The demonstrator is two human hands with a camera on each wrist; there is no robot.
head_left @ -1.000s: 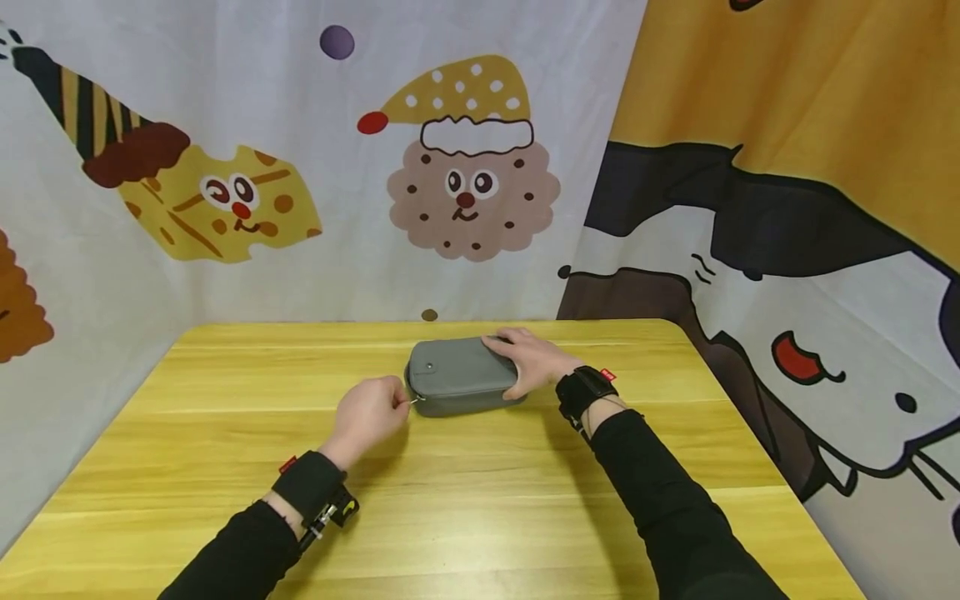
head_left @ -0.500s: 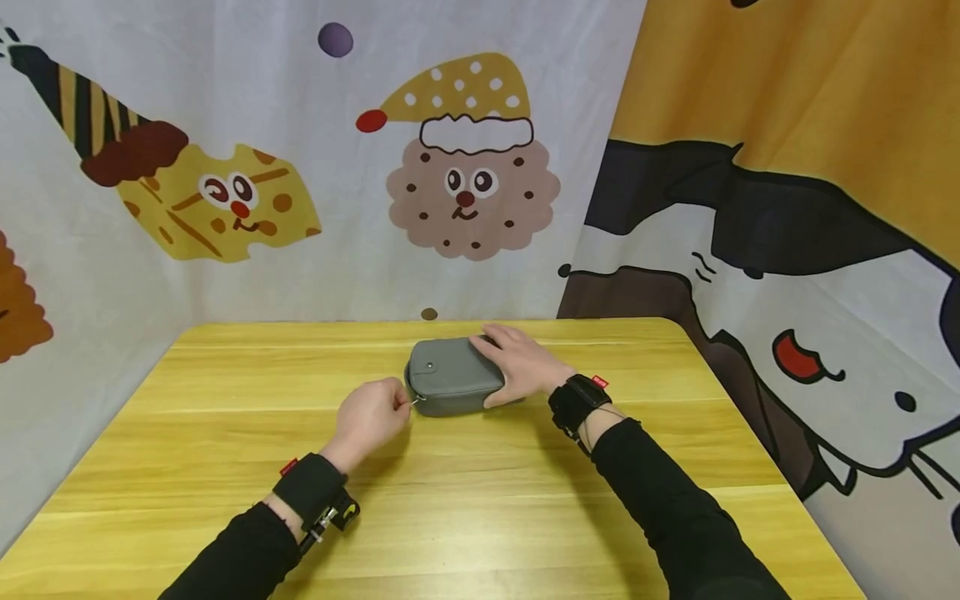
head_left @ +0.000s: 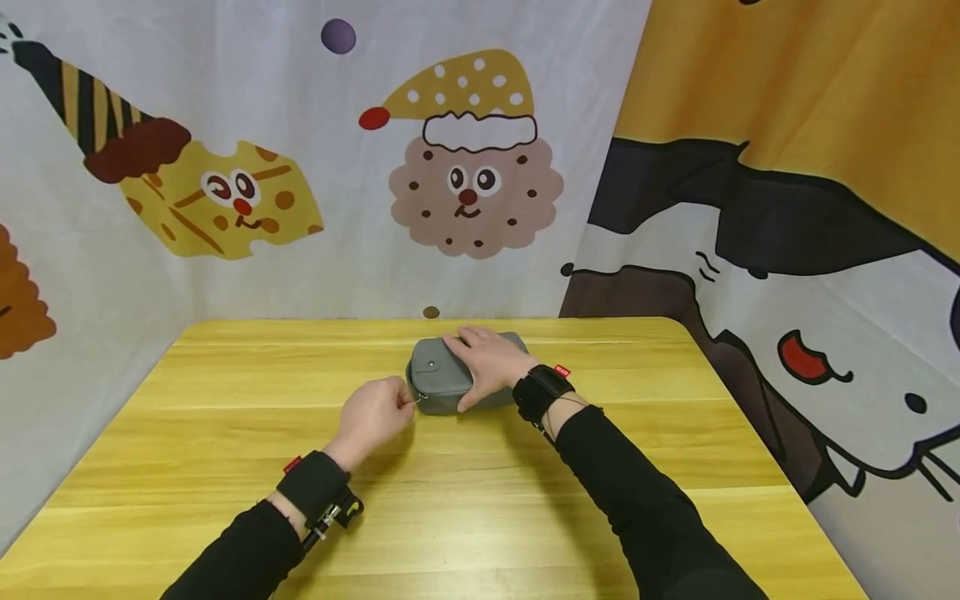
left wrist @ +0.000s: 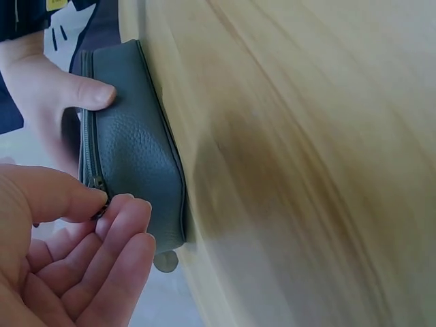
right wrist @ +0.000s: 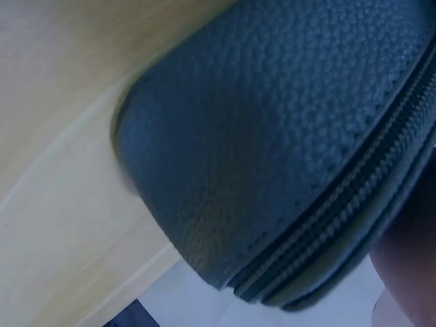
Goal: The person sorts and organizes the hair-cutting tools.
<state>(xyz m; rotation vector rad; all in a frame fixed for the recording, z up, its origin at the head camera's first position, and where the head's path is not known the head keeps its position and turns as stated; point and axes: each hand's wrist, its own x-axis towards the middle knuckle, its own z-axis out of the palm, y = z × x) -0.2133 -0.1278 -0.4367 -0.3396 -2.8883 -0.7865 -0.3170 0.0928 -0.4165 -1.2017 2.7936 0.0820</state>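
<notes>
A grey leather-look zip pouch (head_left: 441,377) lies on the wooden table, a small snap tab on its top near the left end. At the pouch's front left corner, my left hand (head_left: 375,412) pinches the zipper pull (left wrist: 99,184) between thumb and fingers. My right hand (head_left: 491,364) holds the pouch across its middle, thumb down the front side and fingers over the top. The zipper (right wrist: 354,184) runs along the upper edge in the right wrist view, where only a blurred bit of the right hand shows. The right hand's palm covers part of the pouch's top.
The yellow wood-grain table (head_left: 450,517) extends on all sides of the pouch, its far edge close behind. Beyond it hangs a white curtain (head_left: 337,275) with cartoon prints. Both wrists wear black straps with small cameras.
My right hand has slid left along the pouch, from its right end to its middle. The left hand keeps its pinch on the zipper pull, and the pouch stays almost in place.
</notes>
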